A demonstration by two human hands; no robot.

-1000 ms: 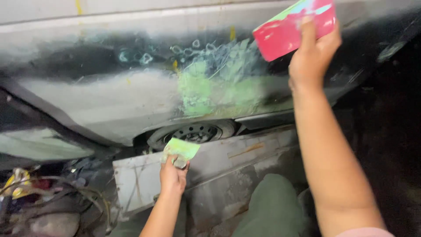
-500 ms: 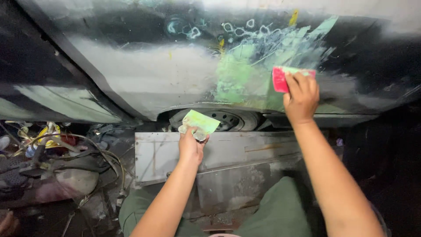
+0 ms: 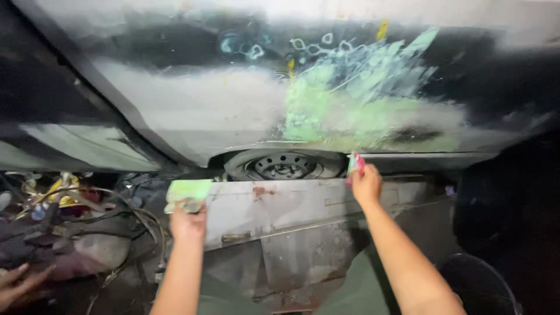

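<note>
The left hand is gripping a green-smeared board, while the right hand is pinching what looks like a red spreader below the filler-covered car panel.

Wheel under car panel; metal sheet before wheel; cable heap left, perhaps on floor.

No packages, labels, signs or screens can be made out. The nearest thing to a package is a small round tin held in the left hand, under a flat pale green board; its details are too blurred to tell. The red spreader card in the right hand shows no readable face here.
</note>
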